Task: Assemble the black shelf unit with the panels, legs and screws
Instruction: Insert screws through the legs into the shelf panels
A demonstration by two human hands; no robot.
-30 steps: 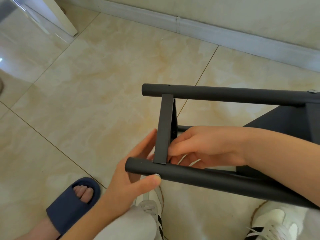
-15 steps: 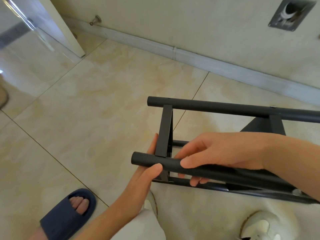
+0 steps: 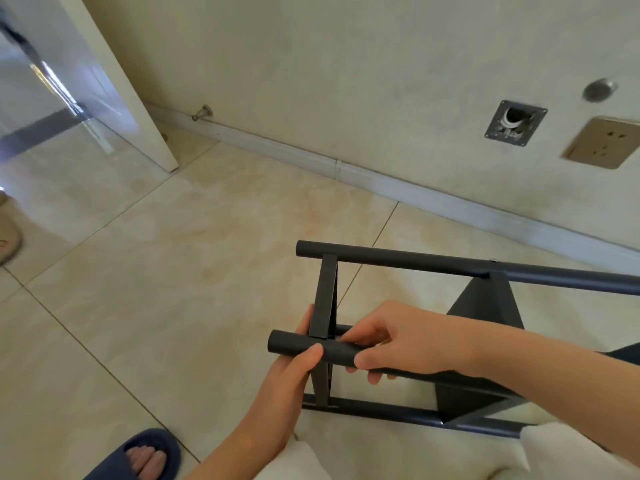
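Note:
The black shelf unit (image 3: 398, 259) lies on its side over the tiled floor, its round legs running left to right. An end panel (image 3: 323, 296) stands edge-on between the far leg and the near leg (image 3: 287, 345). My left hand (image 3: 289, 379) grips the near leg close to its free end, thumb on top. My right hand (image 3: 398, 337) wraps the same leg just right of the panel, fingers curling under it. A second panel (image 3: 485, 306) shows further right, partly hidden by my right forearm. A screw head (image 3: 494, 260) sits on the far leg.
A wall with skirting (image 3: 346, 171) runs behind the unit, carrying a socket (image 3: 602, 142) and a metal plate (image 3: 515, 123). A white door (image 3: 114, 84) stands at the left. Another person's foot in a blue slipper (image 3: 145, 455) is at the bottom left.
The view has tilted up, showing more wall. My right hand has slid left along the near leg toward the end panel. My left hand keeps its hold near the leg's end.

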